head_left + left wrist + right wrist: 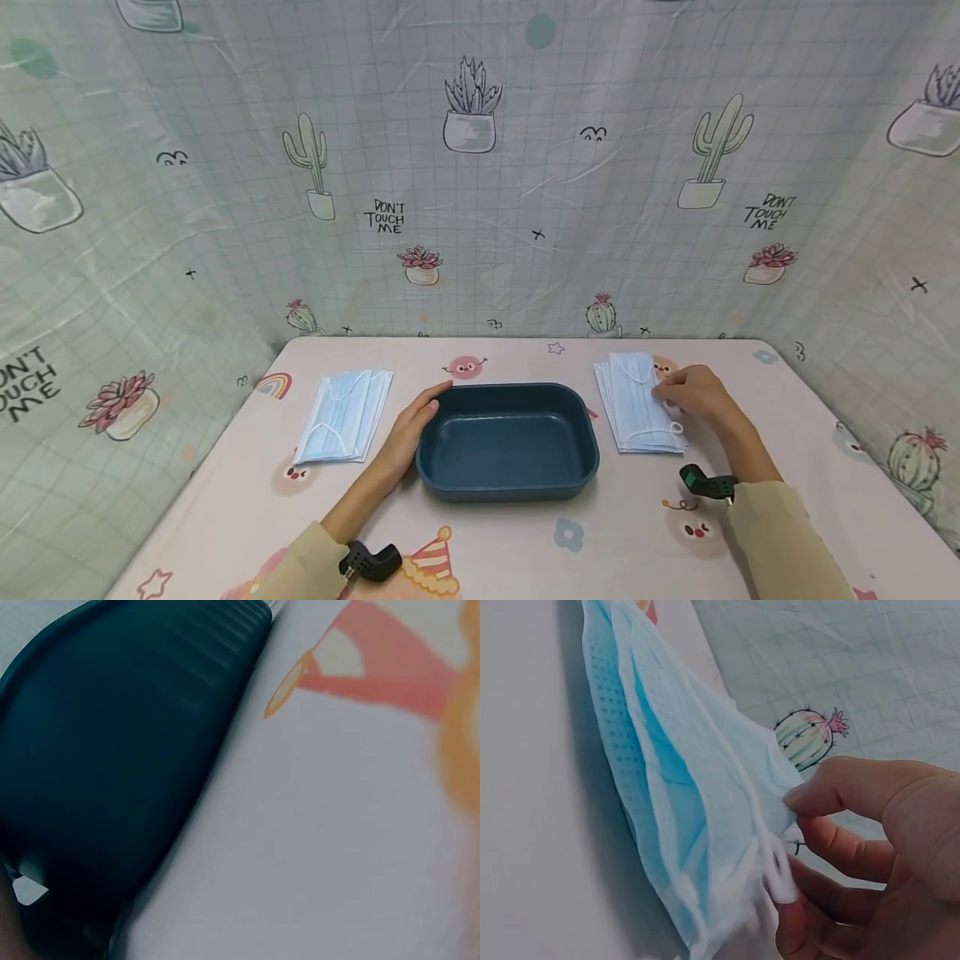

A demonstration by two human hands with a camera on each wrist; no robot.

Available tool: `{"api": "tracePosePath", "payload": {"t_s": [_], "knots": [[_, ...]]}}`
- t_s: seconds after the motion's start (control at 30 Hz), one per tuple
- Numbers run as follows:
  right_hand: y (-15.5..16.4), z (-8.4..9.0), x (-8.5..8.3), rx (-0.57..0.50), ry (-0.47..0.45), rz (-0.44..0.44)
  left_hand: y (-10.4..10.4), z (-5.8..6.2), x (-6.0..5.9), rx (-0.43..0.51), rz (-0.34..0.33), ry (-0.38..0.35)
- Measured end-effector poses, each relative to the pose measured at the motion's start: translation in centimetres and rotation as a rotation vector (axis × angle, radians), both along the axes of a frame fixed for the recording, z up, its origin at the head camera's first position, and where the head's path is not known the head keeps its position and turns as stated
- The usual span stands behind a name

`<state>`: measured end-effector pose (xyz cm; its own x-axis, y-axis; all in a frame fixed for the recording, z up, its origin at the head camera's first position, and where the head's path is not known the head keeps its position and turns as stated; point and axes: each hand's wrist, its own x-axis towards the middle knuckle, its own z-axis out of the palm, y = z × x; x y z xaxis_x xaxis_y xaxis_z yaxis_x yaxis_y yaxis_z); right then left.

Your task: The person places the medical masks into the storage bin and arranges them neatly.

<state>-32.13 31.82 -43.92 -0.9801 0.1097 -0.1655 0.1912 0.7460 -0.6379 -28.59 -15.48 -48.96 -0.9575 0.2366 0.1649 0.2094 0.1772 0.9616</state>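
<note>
Masks, disposable, blue: right stack (637, 404) lies on the tablecloth (525, 550) just right of the navy tray (507, 442). My right hand (693, 392) pinches the top mask's edge (705, 825); I'd lift slowly so only one sheet peels away. My left hand (411, 433), fingers straight, rests against the tray's left wall, steadying it. Second stack (343, 414) sits left, untouched.
</note>
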Motion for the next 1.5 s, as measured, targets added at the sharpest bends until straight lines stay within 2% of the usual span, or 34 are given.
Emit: {"api": "tracePosePath", "payload": {"t_s": [0.33, 0.6, 0.9, 1.07, 1.27, 1.5], "knots": [[0.4, 0.0, 0.1, -0.004, 0.077, -0.038, -0.2, 0.0, -0.1, 0.008, -0.016, -0.004], [1.0, -0.8, -0.2, -0.055, 0.076, -0.038, -0.2, 0.2, -0.1, 0.010, -0.014, -0.016], [1.3, -1.3, -0.4, -0.114, 0.130, 0.040, -0.3, 0.4, -0.2, 0.008, -0.021, -0.003], [1.4, -0.8, -0.2, -0.176, 0.108, 0.065, -0.3, 0.4, -0.3, 0.006, -0.021, -0.009], [1.6, 0.2, 0.0, -0.202, 0.093, 0.098, -0.4, 0.4, -0.3, 0.008, -0.023, -0.013], [1.4, 1.0, 0.0, -0.240, 0.091, 0.099, -0.4, 0.5, -0.3, 0.002, -0.015, -0.014]]}}
